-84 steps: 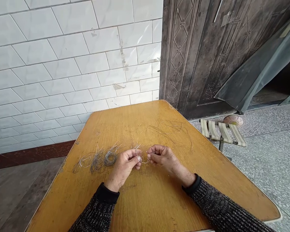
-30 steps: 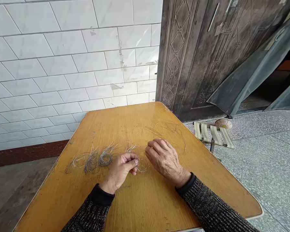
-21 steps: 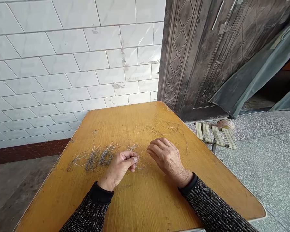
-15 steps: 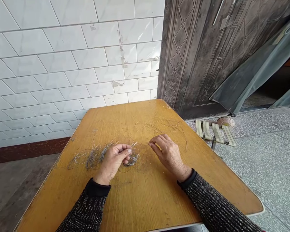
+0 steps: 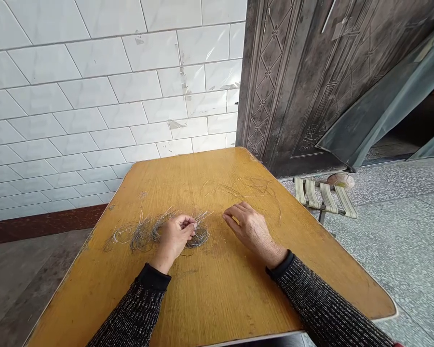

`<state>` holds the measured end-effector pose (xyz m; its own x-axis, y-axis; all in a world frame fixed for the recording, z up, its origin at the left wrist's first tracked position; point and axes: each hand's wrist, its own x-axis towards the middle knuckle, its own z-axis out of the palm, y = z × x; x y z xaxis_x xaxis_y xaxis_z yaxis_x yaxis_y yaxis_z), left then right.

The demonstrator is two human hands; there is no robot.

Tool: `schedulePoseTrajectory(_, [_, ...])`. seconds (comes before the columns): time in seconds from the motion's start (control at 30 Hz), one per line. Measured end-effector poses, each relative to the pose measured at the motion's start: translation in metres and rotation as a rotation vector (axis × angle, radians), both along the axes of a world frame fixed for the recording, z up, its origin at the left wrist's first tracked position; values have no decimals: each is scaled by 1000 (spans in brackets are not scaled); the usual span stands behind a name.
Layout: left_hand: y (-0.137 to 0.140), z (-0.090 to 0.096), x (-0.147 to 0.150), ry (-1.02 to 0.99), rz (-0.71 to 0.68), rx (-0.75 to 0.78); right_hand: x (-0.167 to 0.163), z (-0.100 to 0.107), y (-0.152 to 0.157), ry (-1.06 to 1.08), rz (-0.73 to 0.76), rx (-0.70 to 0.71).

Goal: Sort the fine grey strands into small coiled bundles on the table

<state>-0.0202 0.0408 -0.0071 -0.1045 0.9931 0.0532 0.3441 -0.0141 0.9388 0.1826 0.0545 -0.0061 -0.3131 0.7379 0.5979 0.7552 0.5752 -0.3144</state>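
Observation:
My left hand (image 5: 176, 237) is closed in a pinch, thumb against fingertips, just above and left of a small coil of thin grey wire (image 5: 201, 235). Anything in that pinch is too fine to make out. My right hand (image 5: 248, 225) hovers over the table to the right, its thumb and fingers also pinched together. What it holds, if anything, does not show. More thin wire coils (image 5: 140, 236) lie in a row to the left, partly behind my left hand. Loose brownish wire strands (image 5: 253, 189) are spread beyond my right hand.
The wooden table (image 5: 217, 299) reaches to a white tiled wall (image 5: 130, 101). A dark carved door (image 5: 292, 96) and a grey-green curtain (image 5: 376, 111) stand at the right. On the floor beside the table are a strapped folding stool (image 5: 325, 197) and a round pale object (image 5: 341, 180).
My left hand has shifted slightly and turned more palm-down, showing more of the coil beside it. My right hand stays almost in place, still pinched. The camera view has moved a little.

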Motion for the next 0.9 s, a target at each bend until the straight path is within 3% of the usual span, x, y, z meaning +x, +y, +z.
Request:
schedulePoseTrajectory(0.2, [2, -2, -5, 68, -2, 28, -2, 1, 0, -89, 9, -52])
schedulePoseTrajectory(0.4, [-1, 7, -8, 279, 5, 285, -7, 4, 2, -176, -35, -121])
schedulePoseTrajectory(0.67, [-14, 16, 7, 291, -37, 484, 41, 2, 37, -204, -402, -146])
schedulePoseTrajectory(0.9, [-17, 12, 14, 267, -98, 454, 50, -11, 61, -272, -441, -143])
